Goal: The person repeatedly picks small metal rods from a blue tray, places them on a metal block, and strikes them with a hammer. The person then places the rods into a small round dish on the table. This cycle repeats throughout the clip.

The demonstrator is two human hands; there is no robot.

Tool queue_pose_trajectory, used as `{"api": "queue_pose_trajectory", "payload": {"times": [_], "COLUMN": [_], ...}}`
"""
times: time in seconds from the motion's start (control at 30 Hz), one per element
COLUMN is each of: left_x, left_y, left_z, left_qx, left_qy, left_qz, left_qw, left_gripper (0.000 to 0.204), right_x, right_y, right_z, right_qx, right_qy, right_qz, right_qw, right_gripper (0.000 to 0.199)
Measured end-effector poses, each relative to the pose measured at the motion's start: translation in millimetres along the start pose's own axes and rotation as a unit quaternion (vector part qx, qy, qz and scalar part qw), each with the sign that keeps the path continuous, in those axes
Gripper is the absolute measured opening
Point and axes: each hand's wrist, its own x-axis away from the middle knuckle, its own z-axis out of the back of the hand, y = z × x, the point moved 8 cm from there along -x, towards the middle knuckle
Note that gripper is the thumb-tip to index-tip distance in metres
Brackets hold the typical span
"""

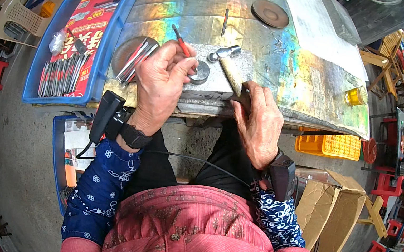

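My left hand [159, 79] pinches a thin tool with a red handle [180, 42], its lower end by a small round metal die [201, 71] on a steel block [219, 78]. My right hand [259, 119] grips the wooden handle of a hammer [229, 65], whose metal head rests on the block beside the die. A bunch of silvery metal pieces [135, 59] lies on a round dish just left of my left hand. Both wrists wear black strapped devices.
The metal-clad workbench [301, 73] carries a round brown lid [270, 13], a white sheet [317, 25] and a yellow glass [355, 95]. A blue tray [110, 30] of metal pieces sits left. Cardboard box [329, 209] and yellow crate [328, 144] stand right.
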Motion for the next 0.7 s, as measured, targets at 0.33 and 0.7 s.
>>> {"api": "queue_pose_trajectory", "payload": {"times": [0.33,0.7], "left_x": [5.2,6.7], "left_y": [24.6,30.2], "left_z": [-2.6,-3.9], "left_qx": [-0.145,-0.158], "left_qy": [0.006,0.029], "left_qz": [-0.129,-0.169], "left_qw": [0.981,0.972], "left_gripper": [0.011,0.011], "right_x": [-11.2,-17.5], "right_y": [-18.1,-66.3], "right_z": [25.1,118.4], "right_qx": [0.063,-0.089], "right_qy": [0.068,0.104], "right_qz": [0.061,0.122], "right_qw": [0.994,0.983], "right_gripper": [0.035,0.030]}}
